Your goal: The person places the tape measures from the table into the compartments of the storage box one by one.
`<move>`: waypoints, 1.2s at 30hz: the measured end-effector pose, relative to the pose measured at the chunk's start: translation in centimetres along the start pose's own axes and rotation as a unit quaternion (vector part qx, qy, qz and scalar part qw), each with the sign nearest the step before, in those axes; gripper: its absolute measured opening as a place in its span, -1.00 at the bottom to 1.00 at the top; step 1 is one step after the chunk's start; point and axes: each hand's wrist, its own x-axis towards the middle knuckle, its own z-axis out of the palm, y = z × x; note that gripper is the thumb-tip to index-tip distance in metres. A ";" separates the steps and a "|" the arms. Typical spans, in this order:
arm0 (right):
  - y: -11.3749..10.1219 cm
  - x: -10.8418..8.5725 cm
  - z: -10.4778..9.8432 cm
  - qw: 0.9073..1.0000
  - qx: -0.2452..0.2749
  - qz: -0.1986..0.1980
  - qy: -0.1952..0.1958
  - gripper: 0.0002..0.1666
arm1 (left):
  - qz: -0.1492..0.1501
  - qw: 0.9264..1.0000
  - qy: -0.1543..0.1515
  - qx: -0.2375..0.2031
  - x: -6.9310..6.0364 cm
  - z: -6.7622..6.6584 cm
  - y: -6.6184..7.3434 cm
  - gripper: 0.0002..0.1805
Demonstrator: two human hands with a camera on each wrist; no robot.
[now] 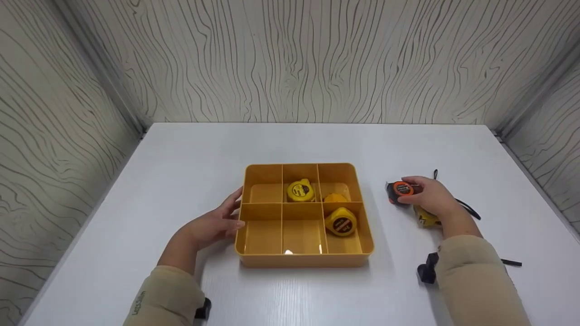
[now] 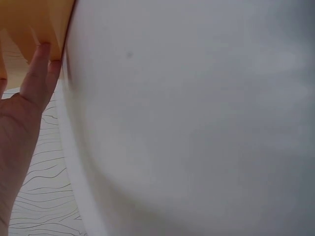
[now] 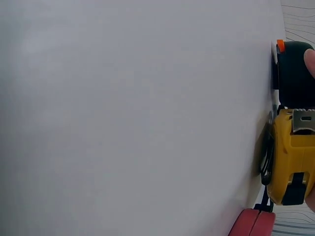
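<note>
An orange-yellow box [image 1: 306, 260] with six compartments has my left hand [image 1: 210, 228] at its left side, the fairly straight fingers touching the wall and the thumb at the rim. The left wrist view shows that hand [image 2: 22, 118] against the box wall [image 2: 34, 19]. Between thumb and fingers, my right hand [image 1: 436, 199] pinches a black and orange tape measure [image 1: 399, 192]. Partly under this hand is a yellow tape measure [image 1: 426, 218]. In the right wrist view the dark one [image 3: 294, 76] is beside the yellow one [image 3: 290, 162].
Yellow tape measures are in the box's back middle [image 1: 301, 191], back right [image 1: 335, 197] and front right [image 1: 341, 222] compartments. A black strap [image 1: 468, 209] lies right of my right hand. The right wrist view also shows a red object [image 3: 252, 223] at the bottom. Patterned panels surround the white table [image 1: 195, 149].
</note>
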 end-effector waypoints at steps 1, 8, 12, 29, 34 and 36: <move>0.0 0.0 0.0 1.000 0.000 0.003 0.001 0.02 | 0.001 1.000 -0.001 0.000 0.0 0.0 0.0 -0.05; 0.1 -0.1 0.0 1.000 0.008 0.002 0.003 -0.01 | 0.001 1.000 -0.001 -0.001 0.1 -0.1 -0.1 -0.04; 0.3 -0.3 -0.1 1.000 0.028 0.001 0.008 0.01 | -0.005 1.000 0.003 0.002 0.1 0.0 -0.2 -0.03; -2.8 -1.8 -3.6 0.995 0.075 -0.052 0.034 0.03 | -0.016 1.000 0.016 0.009 0.0 0.0 0.0 -0.04; -4.1 -2.3 -4.3 0.996 0.048 -0.071 0.040 0.00 | -0.011 1.000 0.011 0.009 0.1 0.0 -0.1 -0.01; -4.5 -2.6 -4.4 0.995 0.039 -0.083 0.045 -0.04 | -0.008 1.000 0.004 0.008 0.2 0.0 -0.1 -0.01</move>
